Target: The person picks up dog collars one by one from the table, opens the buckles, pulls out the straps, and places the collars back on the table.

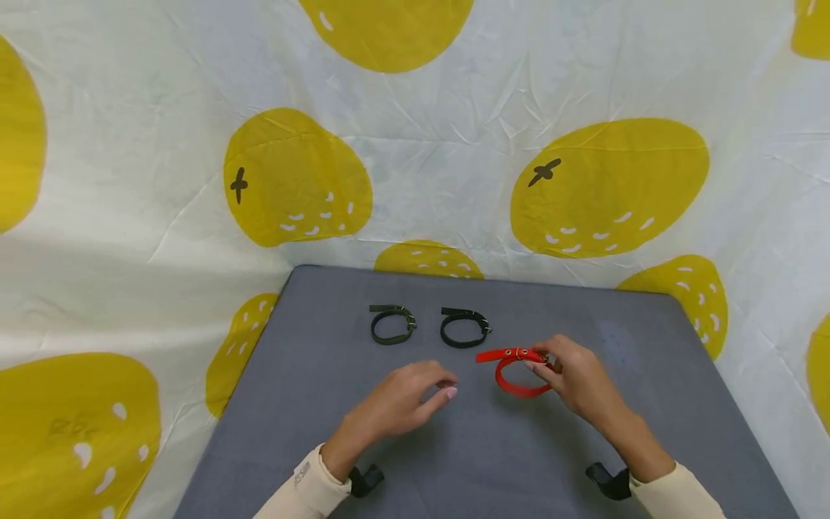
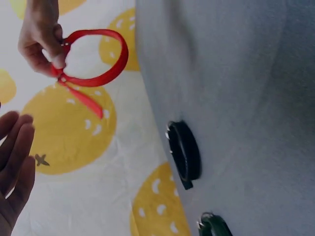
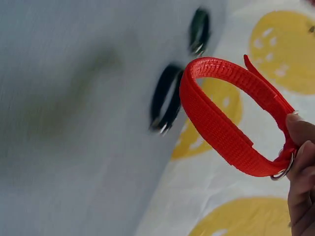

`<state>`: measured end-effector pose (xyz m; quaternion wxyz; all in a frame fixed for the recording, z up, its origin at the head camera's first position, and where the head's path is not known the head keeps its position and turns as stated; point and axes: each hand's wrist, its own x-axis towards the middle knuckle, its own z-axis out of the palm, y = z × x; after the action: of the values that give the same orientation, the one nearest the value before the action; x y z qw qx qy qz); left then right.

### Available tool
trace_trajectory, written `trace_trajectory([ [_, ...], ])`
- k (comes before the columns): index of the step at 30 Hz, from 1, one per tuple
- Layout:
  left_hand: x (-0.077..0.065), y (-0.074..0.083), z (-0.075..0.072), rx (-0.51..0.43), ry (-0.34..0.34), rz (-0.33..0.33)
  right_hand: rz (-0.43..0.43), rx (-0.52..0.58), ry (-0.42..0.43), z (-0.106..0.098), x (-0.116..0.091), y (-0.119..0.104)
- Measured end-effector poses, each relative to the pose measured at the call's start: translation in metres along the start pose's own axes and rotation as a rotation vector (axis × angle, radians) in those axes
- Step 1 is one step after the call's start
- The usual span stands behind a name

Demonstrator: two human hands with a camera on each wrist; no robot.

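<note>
My right hand (image 1: 577, 375) pinches a red collar (image 1: 524, 392) at its buckle, between thumb and fingers. The collar is fastened into a loop, its loose strap end pointing left, and it hangs over the grey table. In the right wrist view a metal ring shows on the red collar (image 3: 216, 123) beside the fingertips. To the left, my left hand (image 1: 405, 400) holds nothing, its fingers loosely bent and apart from the collar. Two more looped collars lie farther back: a black collar (image 1: 463, 342) and, left of it, a dark green collar (image 1: 391, 339).
A grey cloth covers the table (image 1: 311, 360). Behind and at both sides hangs a white sheet (image 1: 441, 180) printed with yellow fruit, meeting the table's back edge. Dark straps (image 1: 366, 479) sit at the wrists, by the cream sleeves.
</note>
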<state>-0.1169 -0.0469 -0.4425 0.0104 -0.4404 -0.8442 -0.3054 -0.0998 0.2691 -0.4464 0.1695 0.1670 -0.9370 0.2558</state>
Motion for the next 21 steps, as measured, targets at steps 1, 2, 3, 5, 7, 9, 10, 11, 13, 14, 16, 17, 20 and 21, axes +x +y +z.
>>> trace_trajectory([
  [1,0.002,0.001,0.0,0.015,0.027,0.008,0.002,0.033,0.01,0.0,-0.002,-0.008],
  [2,0.004,0.002,0.001,0.036,0.055,0.013,0.003,0.062,0.022,0.001,-0.005,-0.015],
  [3,0.005,0.003,0.002,0.066,0.081,0.016,0.007,0.093,0.032,0.003,-0.008,-0.022],
  [5,0.009,0.004,0.006,0.117,0.124,0.021,0.014,0.152,0.044,0.006,-0.014,-0.034],
  [7,0.012,0.006,0.01,0.161,0.15,0.027,0.015,0.198,0.044,0.009,-0.02,-0.046],
  [9,0.015,0.008,0.014,0.196,0.162,0.04,0.021,0.237,0.046,0.011,-0.025,-0.055],
  [10,0.017,0.009,0.016,0.205,0.169,0.048,0.024,0.25,0.049,0.012,-0.026,-0.058],
  [11,0.018,0.01,0.017,0.218,0.178,0.057,0.026,0.259,0.051,0.013,-0.027,-0.061],
  [13,0.02,0.012,0.02,0.234,0.202,0.08,0.028,0.277,0.057,0.015,-0.028,-0.066],
  [14,0.02,0.012,0.021,0.244,0.213,0.09,0.027,0.288,0.059,0.016,-0.028,-0.068],
  [16,0.02,0.013,0.024,0.242,0.228,0.11,0.02,0.31,0.055,0.018,-0.03,-0.072],
  [17,0.019,0.013,0.025,0.239,0.229,0.12,0.014,0.321,0.049,0.019,-0.031,-0.073],
  [20,0.014,0.014,0.027,0.217,0.207,0.146,-0.001,0.333,0.038,0.021,-0.035,-0.078],
  [21,0.013,0.014,0.028,0.21,0.198,0.153,-0.004,0.325,0.038,0.022,-0.037,-0.079],
])
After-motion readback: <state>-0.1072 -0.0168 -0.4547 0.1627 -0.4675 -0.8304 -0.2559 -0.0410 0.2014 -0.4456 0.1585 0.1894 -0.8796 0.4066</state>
